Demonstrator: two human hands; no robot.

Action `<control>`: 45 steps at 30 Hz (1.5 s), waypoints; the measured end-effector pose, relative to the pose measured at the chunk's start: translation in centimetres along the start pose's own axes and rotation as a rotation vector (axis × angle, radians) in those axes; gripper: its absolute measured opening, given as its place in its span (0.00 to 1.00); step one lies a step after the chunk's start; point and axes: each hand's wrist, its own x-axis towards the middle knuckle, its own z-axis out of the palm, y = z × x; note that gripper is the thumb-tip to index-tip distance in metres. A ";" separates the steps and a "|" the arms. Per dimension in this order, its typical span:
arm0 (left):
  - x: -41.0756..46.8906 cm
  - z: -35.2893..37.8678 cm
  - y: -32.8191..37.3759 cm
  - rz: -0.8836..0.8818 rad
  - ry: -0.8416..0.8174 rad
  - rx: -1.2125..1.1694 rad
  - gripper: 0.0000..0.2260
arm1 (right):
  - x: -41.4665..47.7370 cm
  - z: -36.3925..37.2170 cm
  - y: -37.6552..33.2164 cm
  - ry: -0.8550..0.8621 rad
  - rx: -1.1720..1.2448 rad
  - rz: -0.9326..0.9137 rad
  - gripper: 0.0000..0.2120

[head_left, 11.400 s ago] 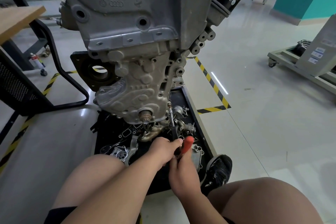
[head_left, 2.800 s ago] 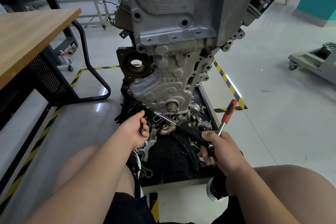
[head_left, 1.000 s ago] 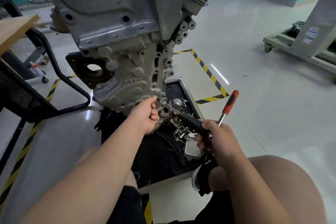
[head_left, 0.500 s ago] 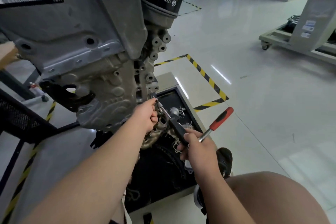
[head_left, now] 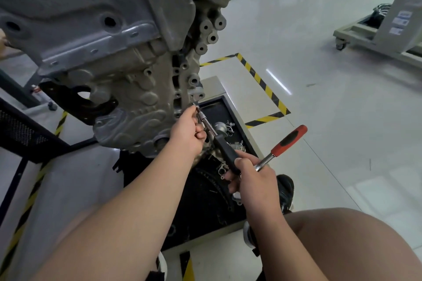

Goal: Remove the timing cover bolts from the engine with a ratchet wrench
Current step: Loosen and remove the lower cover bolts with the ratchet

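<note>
Right hand [head_left: 253, 178] clenched round black extension grip and chrome ratchet wrench with red handle [head_left: 282, 147]; rigid steel, best held at rubber. Left hand [head_left: 188, 131] pinches socket shaft at small bolt, lower right edge of heavy grey cast timing cover [head_left: 127, 107].

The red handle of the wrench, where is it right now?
In the head view, the red handle sticks up and to the right of the right hand, over the pale floor, beside the black parts tray.
</note>
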 end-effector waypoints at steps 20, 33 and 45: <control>-0.5 0.7 0.5 -0.024 0.065 0.032 0.13 | 0.4 1.7 0.6 -0.099 -0.161 -0.099 0.11; -3.4 -3.4 -0.2 0.038 -0.235 0.695 0.08 | -0.7 3.6 1.9 0.023 0.097 -0.008 0.05; -7.0 -6.2 -1.9 0.003 -0.417 0.905 0.13 | -0.5 3.8 1.3 -0.175 0.895 0.486 0.16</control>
